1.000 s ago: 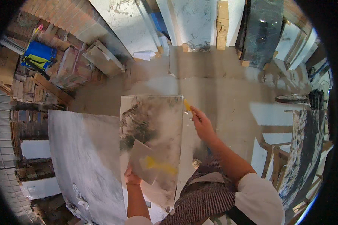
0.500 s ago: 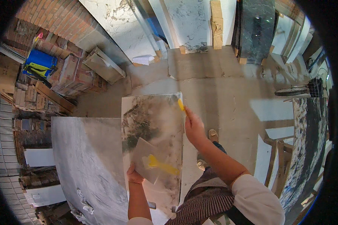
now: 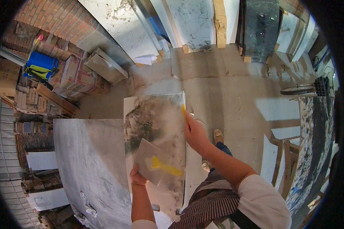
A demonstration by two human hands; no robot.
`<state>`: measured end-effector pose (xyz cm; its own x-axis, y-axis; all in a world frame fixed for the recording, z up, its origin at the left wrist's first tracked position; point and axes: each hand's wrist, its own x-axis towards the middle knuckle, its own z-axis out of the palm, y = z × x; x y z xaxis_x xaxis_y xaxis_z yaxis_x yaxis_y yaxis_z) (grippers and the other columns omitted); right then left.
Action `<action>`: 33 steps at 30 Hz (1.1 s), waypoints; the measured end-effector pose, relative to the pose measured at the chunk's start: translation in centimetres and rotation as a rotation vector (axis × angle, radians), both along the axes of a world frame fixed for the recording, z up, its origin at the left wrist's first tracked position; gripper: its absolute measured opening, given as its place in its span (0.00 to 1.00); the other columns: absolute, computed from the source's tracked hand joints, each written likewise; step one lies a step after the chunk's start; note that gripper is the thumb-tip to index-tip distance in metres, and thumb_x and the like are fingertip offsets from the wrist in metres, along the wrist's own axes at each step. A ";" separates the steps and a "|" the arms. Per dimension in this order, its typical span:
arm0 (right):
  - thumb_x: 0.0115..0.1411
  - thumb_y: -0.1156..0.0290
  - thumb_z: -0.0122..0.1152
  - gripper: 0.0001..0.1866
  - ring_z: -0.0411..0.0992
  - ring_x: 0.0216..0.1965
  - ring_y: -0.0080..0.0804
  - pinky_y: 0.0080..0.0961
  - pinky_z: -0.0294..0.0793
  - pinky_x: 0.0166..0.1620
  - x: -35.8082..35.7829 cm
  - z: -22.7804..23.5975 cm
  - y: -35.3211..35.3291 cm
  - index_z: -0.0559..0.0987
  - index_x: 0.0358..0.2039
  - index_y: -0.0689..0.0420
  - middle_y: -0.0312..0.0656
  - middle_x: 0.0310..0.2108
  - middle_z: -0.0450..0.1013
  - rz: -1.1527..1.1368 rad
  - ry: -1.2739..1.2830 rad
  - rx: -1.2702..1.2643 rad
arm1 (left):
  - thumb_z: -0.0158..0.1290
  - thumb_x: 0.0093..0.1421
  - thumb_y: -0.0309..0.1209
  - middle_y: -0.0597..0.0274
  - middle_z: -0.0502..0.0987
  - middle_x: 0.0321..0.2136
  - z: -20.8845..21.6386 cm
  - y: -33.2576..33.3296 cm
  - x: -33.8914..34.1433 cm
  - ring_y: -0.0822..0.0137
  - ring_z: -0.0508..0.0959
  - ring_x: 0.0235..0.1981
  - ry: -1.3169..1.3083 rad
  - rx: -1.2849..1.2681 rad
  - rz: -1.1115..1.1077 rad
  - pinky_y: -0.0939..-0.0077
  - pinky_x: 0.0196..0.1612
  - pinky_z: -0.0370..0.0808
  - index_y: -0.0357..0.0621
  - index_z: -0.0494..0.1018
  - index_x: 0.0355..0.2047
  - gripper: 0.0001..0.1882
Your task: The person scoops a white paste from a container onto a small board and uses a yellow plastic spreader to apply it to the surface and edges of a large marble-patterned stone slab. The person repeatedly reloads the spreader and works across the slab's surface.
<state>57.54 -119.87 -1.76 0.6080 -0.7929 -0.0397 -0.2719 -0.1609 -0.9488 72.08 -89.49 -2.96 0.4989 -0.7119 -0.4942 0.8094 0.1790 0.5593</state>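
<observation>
A patterned stone slab (image 3: 162,108), pale with dark green-black patches, lies lengthwise in front of me. My right hand (image 3: 197,133) is closed on a small yellow scraper (image 3: 184,109) at the slab's right edge, near the far corner. The scraper appears nearly edge-on. My left hand (image 3: 137,177) grips the near-left edge of a thin greyish square board (image 3: 143,155) above the slab. A second yellow scraper (image 3: 166,168) rests on that board beside a pale smear, its handle reaching past the board's right side.
A large grey slab (image 3: 91,152) lies to the left. Stone slabs (image 3: 191,23) lean along the far side. At the right stand a black-and-white slab (image 3: 307,145), a wooden frame (image 3: 284,164) and a wheel (image 3: 296,90). Boxes (image 3: 82,78) and a blue container (image 3: 42,63) are at far left.
My right hand has moved slightly nearer along the slab's right edge, and its scraper has turned more edge-on. My left hand still holds the board in almost the same place.
</observation>
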 end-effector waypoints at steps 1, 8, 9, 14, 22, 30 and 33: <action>0.62 0.72 0.47 0.23 0.71 0.26 0.48 0.37 0.70 0.33 -0.7 0.0 0.8 0.65 0.59 0.57 0.54 0.25 0.71 0.039 0.028 -0.010 | 0.51 0.60 0.44 0.58 0.66 0.59 -0.1 0.0 0.0 0.53 0.66 0.59 0.002 0.006 0.012 0.52 0.61 0.63 0.45 0.61 0.61 0.31; 0.58 0.70 0.51 0.27 0.71 0.23 0.47 0.38 0.69 0.29 -0.5 3.1 -3.9 0.65 0.59 0.57 0.53 0.22 0.71 0.161 0.241 0.045 | 0.52 0.60 0.45 0.58 0.67 0.58 0.0 0.4 -0.2 0.53 0.66 0.58 -0.019 0.005 -0.001 0.52 0.61 0.63 0.46 0.61 0.61 0.32; 0.58 0.70 0.51 0.26 0.72 0.23 0.47 0.38 0.69 0.29 0.1 3.1 -4.7 0.65 0.59 0.57 0.53 0.22 0.71 0.129 0.210 0.030 | 0.52 0.60 0.45 0.58 0.67 0.58 0.0 0.3 -0.1 0.53 0.66 0.58 -0.024 -0.005 -0.015 0.52 0.61 0.63 0.46 0.61 0.61 0.32; 0.58 0.68 0.50 0.25 0.72 0.24 0.49 0.41 0.69 0.29 2.8 -0.3 -5.3 0.66 0.57 0.58 0.53 0.22 0.72 0.029 0.156 -0.100 | 0.54 0.59 0.44 0.57 0.67 0.58 -0.1 0.2 0.0 0.53 0.66 0.58 0.024 0.016 0.018 0.51 0.61 0.63 0.45 0.61 0.61 0.32; 0.58 0.68 0.50 0.26 0.72 0.25 0.52 0.45 0.70 0.30 -0.6 2.3 -1.3 0.65 0.58 0.59 0.53 0.24 0.73 0.154 0.163 -0.020 | 0.56 0.56 0.44 0.58 0.65 0.59 0.1 0.1 -0.2 0.53 0.64 0.59 -0.033 0.162 0.074 0.52 0.61 0.62 0.47 0.58 0.62 0.37; 0.58 0.66 0.50 0.27 0.72 0.26 0.53 0.46 0.70 0.32 1.9 2.1 -6.1 0.64 0.59 0.58 0.54 0.24 0.73 0.088 0.253 -0.026 | 0.55 0.56 0.43 0.58 0.64 0.59 0.0 0.4 -0.2 0.54 0.64 0.60 0.027 0.131 0.069 0.53 0.60 0.62 0.46 0.58 0.62 0.36; 0.58 0.67 0.50 0.27 0.73 0.26 0.52 0.46 0.71 0.32 2.8 0.5 -5.5 0.64 0.59 0.59 0.53 0.24 0.73 0.117 0.306 -0.107 | 0.55 0.56 0.44 0.58 0.64 0.60 -0.2 0.4 0.1 0.54 0.64 0.60 -0.012 0.110 0.033 0.53 0.61 0.62 0.45 0.57 0.63 0.37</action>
